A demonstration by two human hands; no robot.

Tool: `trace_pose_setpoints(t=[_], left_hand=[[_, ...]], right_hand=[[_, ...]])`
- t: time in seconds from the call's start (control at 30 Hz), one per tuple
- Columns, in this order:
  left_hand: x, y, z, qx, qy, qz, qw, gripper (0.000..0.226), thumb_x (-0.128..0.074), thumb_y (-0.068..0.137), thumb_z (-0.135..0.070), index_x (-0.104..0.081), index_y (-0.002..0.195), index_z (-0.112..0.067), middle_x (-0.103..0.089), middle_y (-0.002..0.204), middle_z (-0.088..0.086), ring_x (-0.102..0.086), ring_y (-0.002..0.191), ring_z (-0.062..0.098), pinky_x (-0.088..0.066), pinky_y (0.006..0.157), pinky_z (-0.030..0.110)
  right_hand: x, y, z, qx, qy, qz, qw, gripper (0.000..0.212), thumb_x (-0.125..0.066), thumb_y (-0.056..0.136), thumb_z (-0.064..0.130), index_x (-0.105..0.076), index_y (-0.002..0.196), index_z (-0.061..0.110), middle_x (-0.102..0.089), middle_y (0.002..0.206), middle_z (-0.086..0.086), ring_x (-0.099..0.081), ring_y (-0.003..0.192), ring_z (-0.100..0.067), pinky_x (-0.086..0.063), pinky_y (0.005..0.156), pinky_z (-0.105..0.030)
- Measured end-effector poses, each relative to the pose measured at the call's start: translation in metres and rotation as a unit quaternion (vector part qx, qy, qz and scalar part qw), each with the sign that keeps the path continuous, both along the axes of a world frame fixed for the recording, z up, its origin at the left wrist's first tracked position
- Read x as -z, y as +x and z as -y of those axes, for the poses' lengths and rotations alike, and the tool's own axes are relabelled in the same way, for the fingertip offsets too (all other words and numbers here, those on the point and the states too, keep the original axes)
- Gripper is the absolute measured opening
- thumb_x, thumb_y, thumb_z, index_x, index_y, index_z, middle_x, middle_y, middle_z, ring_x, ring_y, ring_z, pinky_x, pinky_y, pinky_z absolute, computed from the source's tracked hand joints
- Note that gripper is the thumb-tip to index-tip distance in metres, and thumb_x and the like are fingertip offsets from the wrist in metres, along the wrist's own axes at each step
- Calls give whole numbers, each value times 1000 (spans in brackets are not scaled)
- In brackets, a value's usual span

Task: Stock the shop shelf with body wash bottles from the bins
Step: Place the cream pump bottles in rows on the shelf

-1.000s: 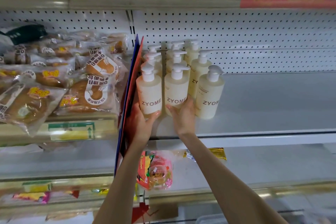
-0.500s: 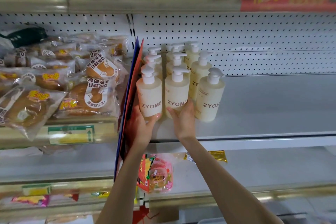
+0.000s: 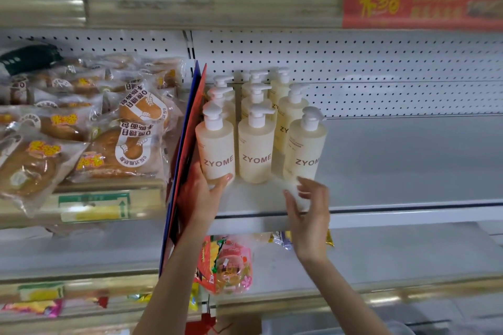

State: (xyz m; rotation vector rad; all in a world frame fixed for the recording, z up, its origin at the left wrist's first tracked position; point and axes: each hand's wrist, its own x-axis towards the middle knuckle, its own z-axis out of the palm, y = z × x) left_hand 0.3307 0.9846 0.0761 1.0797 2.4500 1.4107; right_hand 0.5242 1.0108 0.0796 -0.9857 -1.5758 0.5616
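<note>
Now, your left grip holds the base of the front-left ZYOME body wash bottle. The thumb lies across its lower front, and the other fingers are hidden behind it. Your right grip is loose, fingers spread, holding nothing, at 6 o'clock of the front-right bottle. Motion blur hides whether the fingertips touch it. That bottle leans slightly toward 1 o'clock. Between the two stands the front-middle bottle, upright.

More pump bottles line up behind them in three columns toward the pegboard back panel. The whole cluster stands at the 9 o'clock end of the white shelf, against a red and blue divider board. Past the board at 9 o'clock lie bagged bread packets. At 6 o'clock of the cluster, on the lower shelf, sits a pink snack bag.
</note>
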Motion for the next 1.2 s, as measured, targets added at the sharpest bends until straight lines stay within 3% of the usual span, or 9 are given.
trace_pose_setpoints(t=[0.07,0.13,0.2,0.27,0.37,0.47,0.73,0.93,1.2], left_hand=[[0,0,0,-2,-6,-3,1000,67,-70,78,-47,-46,131,-15,-60,130,4,-58,114,31,-45,89,37],[0,0,-1,-1,-6,1,1000,66,-70,78,-48,-46,130,-15,-59,131,5,-57,116,31,-44,91,38],[1,1,-1,2,1,17,1000,66,-70,78,-46,-45,131,-15,-58,132,4,-55,118,30,-41,93,37],[1,2,-1,6,12,34,999,66,-72,79,-43,-44,132,-16,-58,133,2,-55,119,28,-39,93,34],[2,1,-1,15,27,58,998,67,-73,78,-41,-43,133,-17,-58,132,0,-55,118,25,-39,93,33],[3,0,-1,19,29,71,997,68,-74,77,-42,-42,133,-20,-58,132,0,-55,119,25,-41,97,37],[3,3,-2,6,28,60,998,68,-74,78,-42,-43,134,-19,-57,134,-1,-53,122,25,-43,102,45],[4,1,-3,-7,19,30,999,66,-74,76,-46,-46,129,-19,-61,129,1,-57,116,28,-46,96,43],[-1,5,0,6,17,58,998,67,-72,79,-43,-42,134,-21,-56,134,0,-52,122,26,-41,102,46]], right_hand=[[-6,15,-21,39,-52,-51,997,46,-74,80,15,-49,119,21,-47,106,5,-54,93,-16,-44,82,-17],[-12,28,-44,14,-134,-57,989,62,-77,78,19,-44,130,17,-46,119,0,-51,103,-15,-44,90,-25],[-16,35,-61,-47,-181,3,982,72,-77,77,19,-38,138,15,-45,132,-4,-48,112,-13,-44,93,-24],[-22,35,-74,-118,-209,67,968,74,-75,79,14,-33,140,15,-46,134,-1,-48,113,-11,-43,85,-12],[-29,31,-89,-157,-237,131,950,75,-74,81,14,-29,141,15,-50,133,-2,-50,119,-18,-41,87,-21],[-28,28,-94,-152,-239,142,948,74,-75,80,18,-31,139,15,-51,134,-4,-49,120,-22,-41,88,-28],[-21,20,-89,-83,-206,166,961,77,-78,75,31,-32,135,14,-53,130,-3,-50,117,-23,-38,81,-27],[-15,17,-88,-39,-178,202,962,82,-78,72,43,-32,135,18,-51,132,0,-51,118,-25,-44,88,-38],[-15,19,-88,-59,-166,217,960,82,-73,76,46,-28,139,16,-47,136,-3,-47,121,-23,-44,93,-40]])
